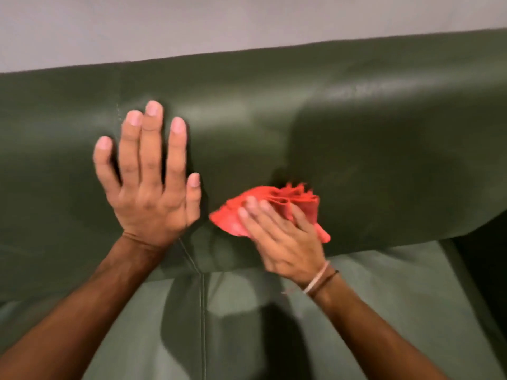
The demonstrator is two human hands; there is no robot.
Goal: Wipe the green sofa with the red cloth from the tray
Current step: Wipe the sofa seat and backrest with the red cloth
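The red cloth [277, 208] is bunched into folds and lies against the lower part of the backrest of the green sofa [356, 119], just above the seat cushion [384, 297]. Your right hand [285, 239] presses on it with flat, slightly spread fingers, so the cloth is pinned under the palm and not pinched; this way gives wide contact for wiping. Your left hand [149, 182] is fully open and holds nothing, laid on the backrest beside the cloth, probably to steady you while you lean forward.
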